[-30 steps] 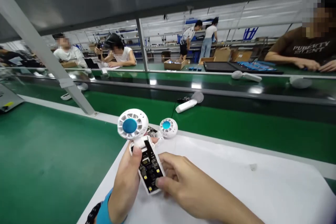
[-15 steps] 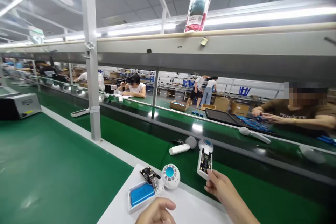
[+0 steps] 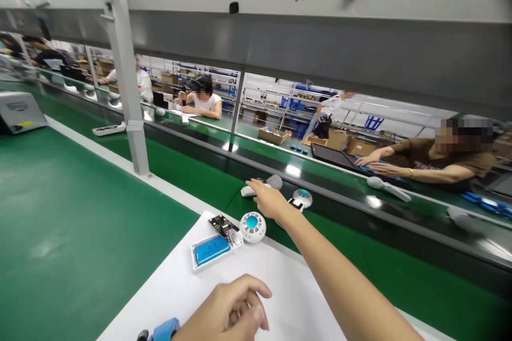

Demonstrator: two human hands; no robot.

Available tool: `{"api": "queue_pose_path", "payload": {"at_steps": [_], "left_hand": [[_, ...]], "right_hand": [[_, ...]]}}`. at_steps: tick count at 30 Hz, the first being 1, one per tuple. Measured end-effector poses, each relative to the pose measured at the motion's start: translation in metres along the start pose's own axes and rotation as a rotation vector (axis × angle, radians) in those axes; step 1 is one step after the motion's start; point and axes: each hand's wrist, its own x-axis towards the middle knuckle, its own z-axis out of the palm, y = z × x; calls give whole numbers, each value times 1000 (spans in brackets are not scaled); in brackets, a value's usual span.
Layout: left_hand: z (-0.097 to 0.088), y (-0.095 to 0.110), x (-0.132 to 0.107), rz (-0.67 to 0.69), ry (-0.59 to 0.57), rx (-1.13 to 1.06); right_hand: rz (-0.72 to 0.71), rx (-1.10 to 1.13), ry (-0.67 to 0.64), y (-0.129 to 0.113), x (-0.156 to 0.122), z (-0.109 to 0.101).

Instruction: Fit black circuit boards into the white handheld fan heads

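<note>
My left hand (image 3: 234, 306) hovers over a white sheet (image 3: 280, 272), fingers loosely curled and apart, holding nothing. Beyond it lies an opened white handheld device: a round vented head (image 3: 253, 227) with a blue centre, a white handle shell holding a blue battery pack (image 3: 212, 250), and a black circuit board (image 3: 222, 225). My right hand (image 3: 270, 201) stretches out over the green surface, fingers extended at the white handle of another round-headed device (image 3: 274, 181); whether they touch is unclear. Partly behind my right forearm lies a device with an exposed board and blue-centred head (image 3: 303, 198).
A white post (image 3: 120, 74) rises at the left, and a grey shelf beam (image 3: 280, 37) crosses overhead. Another white device (image 3: 388, 189) lies to the right. A co-worker (image 3: 452, 157) handles blue parts across the line. A grey box (image 3: 22, 112) stands far left.
My right hand has let go of the device with the exposed board, now lying down, and moved left to the other device. The view has tilted downward; my left hand stays empty.
</note>
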Motion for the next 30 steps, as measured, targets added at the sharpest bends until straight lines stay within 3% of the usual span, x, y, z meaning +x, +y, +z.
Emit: {"api": "queue_pose_path", "payload": {"at_steps": [4, 10, 18, 23, 30], "left_hand": [[-4, 7, 1, -13, -31, 30], [-11, 13, 3, 4, -78, 7], [-11, 9, 8, 18, -63, -29], [-6, 6, 8, 2, -93, -6], [-2, 9, 0, -57, -161, 12]], "right_hand": [[-70, -219, -90, -5, 29, 6], [-67, -401, -89, -14, 26, 23], [-71, -492, 33, -14, 13, 5], [-77, -527, 77, -13, 12, 5], [-125, -532, 16, -29, 38, 8]]}}
